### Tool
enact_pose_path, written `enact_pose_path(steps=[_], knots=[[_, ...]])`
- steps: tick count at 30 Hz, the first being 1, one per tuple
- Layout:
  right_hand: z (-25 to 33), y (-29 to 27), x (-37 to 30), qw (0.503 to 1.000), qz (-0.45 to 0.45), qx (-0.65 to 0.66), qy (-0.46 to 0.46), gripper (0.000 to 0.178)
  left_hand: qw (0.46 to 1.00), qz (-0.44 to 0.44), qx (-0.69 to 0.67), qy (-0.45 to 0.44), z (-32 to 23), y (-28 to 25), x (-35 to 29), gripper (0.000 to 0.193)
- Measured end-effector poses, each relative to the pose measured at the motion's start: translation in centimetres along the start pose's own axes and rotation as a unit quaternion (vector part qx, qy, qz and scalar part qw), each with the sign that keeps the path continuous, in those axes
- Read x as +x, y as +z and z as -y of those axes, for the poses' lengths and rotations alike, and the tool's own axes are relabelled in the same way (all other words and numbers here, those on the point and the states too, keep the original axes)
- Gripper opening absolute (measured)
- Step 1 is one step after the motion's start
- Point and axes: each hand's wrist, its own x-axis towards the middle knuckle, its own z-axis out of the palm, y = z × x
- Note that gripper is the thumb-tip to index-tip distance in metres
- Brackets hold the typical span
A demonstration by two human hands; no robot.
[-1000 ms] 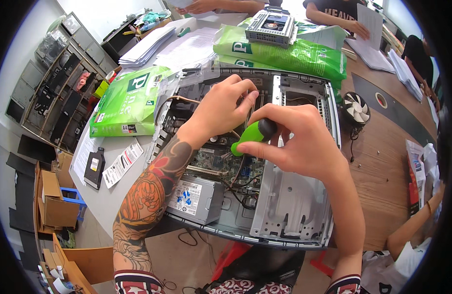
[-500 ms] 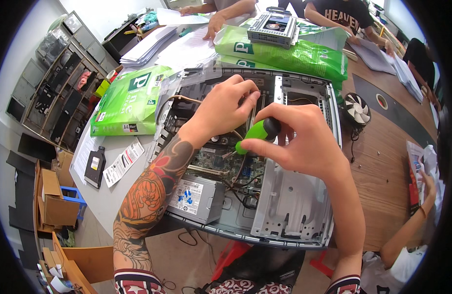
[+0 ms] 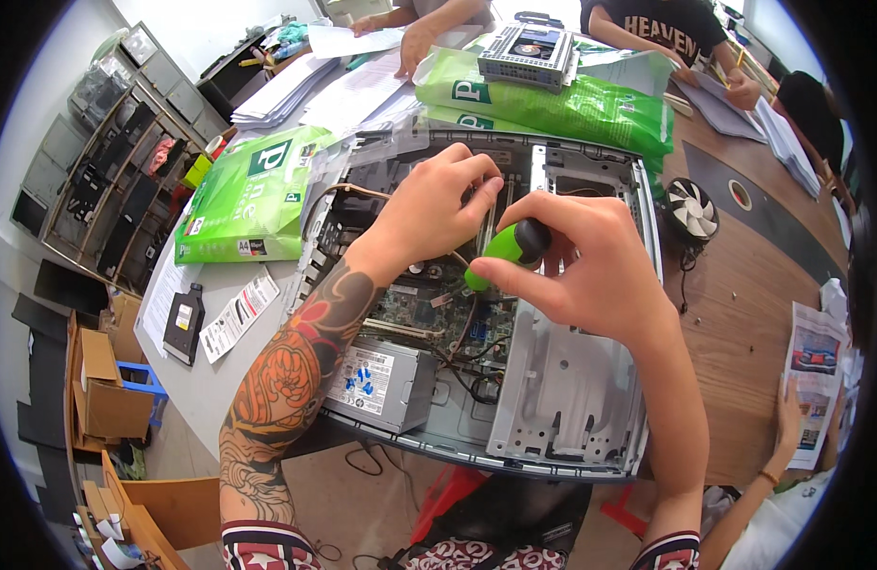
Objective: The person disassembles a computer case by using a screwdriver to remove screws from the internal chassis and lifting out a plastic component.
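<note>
An opened desktop computer case (image 3: 533, 418) lies flat before me, its circuit board (image 3: 410, 306) and cables showing. My right hand (image 3: 591, 266) grips a screwdriver (image 3: 495, 261) by its green and black handle, tilted over the board; its tip I cannot make out. My left hand (image 3: 434, 204) reaches into the upper middle of the case with curled fingers. Whatever those fingers hold, if anything, is hidden. Near my left forearm sits the metal power supply (image 3: 381, 385) with its white label. On the right, a silver metal drive bracket (image 3: 567, 380) spans the case.
Green paper packs (image 3: 248, 195) lie left of and behind the case; a metal drive unit (image 3: 524, 55) rests on the rear one. A cooling fan (image 3: 692, 211) and loose screws lie right. Left are a black cartridge (image 3: 183, 323) and label strip (image 3: 239, 313). Other people handle papers.
My right hand and the screwdriver have shifted slightly, the handle tilting a little differently. My left hand stays in place. At right, a person's hand now holds a printed sheet flatter in view.
</note>
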Motion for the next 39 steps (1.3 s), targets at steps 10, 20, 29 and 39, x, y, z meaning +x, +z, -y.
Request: enact_pose_path(steps=[10, 20, 29, 39], knots=[[-0.3, 0.2, -0.1, 1.0, 0.005, -0.01, -0.008, 0.036, 1.0, -0.002, -0.006, 0.004, 0.3, 0.1, 0.0, 0.021], [-0.5, 0.3, -0.2, 1.0, 0.009, 0.005, 0.0, 0.035, 1.0, 0.005, -0.005, -0.001, 0.1, 0.1, 0.0, 0.021], [-0.3, 0.4, -0.4, 0.997, -0.003, -0.068, -0.027, 0.04, 1.0, 0.002, 0.008, -0.007, 0.0, -0.1, 0.0, 0.019], [0.7, 0.0, -0.5, 0.996, 0.08, -0.037, -0.028, 0.035, 1.0, 0.008, 0.005, -0.009, 0.0, -0.2, -0.1, 0.02]])
